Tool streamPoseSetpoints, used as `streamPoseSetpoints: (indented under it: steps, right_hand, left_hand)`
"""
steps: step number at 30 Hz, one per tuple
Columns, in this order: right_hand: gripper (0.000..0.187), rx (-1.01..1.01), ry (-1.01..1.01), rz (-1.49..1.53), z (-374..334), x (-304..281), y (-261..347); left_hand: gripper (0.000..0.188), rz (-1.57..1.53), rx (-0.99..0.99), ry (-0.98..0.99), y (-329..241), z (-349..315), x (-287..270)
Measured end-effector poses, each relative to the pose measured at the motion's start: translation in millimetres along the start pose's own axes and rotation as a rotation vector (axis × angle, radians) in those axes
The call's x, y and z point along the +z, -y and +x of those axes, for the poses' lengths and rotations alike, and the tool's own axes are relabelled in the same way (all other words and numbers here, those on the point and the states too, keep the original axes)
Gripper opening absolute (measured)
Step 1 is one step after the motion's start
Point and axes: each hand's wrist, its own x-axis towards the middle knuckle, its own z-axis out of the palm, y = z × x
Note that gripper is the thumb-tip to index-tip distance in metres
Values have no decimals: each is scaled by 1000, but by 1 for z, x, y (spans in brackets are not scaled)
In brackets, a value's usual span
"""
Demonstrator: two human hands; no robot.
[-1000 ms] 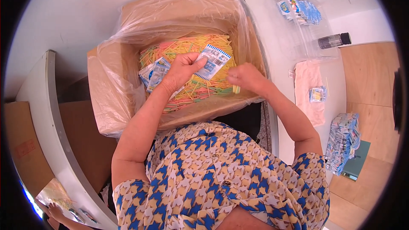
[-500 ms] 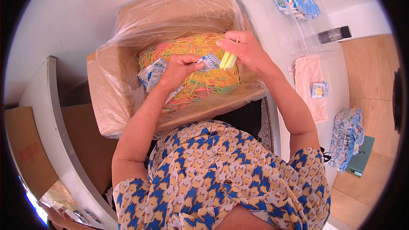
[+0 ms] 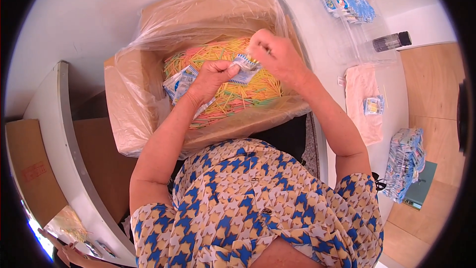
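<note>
Pinched in my left hand (image 3: 210, 79) is a small blue-and-white plastic packet (image 3: 244, 71), held above a carton of thin sticks. My right hand (image 3: 277, 58) is curled at the packet's upper end, slightly blurred. A little yellow shows by its fingertips, where a bundle of thin yellow sticks goes into the packet; most of the bundle is hidden. Below lie many loose pink, yellow and green sticks (image 3: 238, 103) in the carton (image 3: 121, 77), lined with clear plastic. More flat packets (image 3: 181, 83) rest on the sticks beside my left wrist.
Right of the carton, a white table bears a pink cloth (image 3: 361, 124) with a filled packet (image 3: 373, 104) on it. Behind is a clear bin (image 3: 342, 34) holding packets, and a dark-capped bottle (image 3: 389, 42). A stack of packets (image 3: 404, 161) stands far right. Another person's hand (image 3: 74, 254) shows lower left.
My right hand has turned over and brought the yellow sticks down to the packet's end. The packet has tilted in my left hand, which stays nearly in place.
</note>
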Motion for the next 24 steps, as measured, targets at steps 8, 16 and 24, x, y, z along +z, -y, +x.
streamPoseSetpoints:
  steps: [8, 16, 24]
  right_hand:
    - [49, -204, -235, 2, -11, 17, 6]
    - [56, -107, -225, 174, -29, -18, 4]
    - [23, 16, -302, 217, -81, -137, -66]
  left_hand:
    - [23, -219, 27, -9, -9, -3, -7]
    - [24, -248, 81, -40, -24, 15, 30]
    - [23, 199, 20, -87, -62, 57, 121]
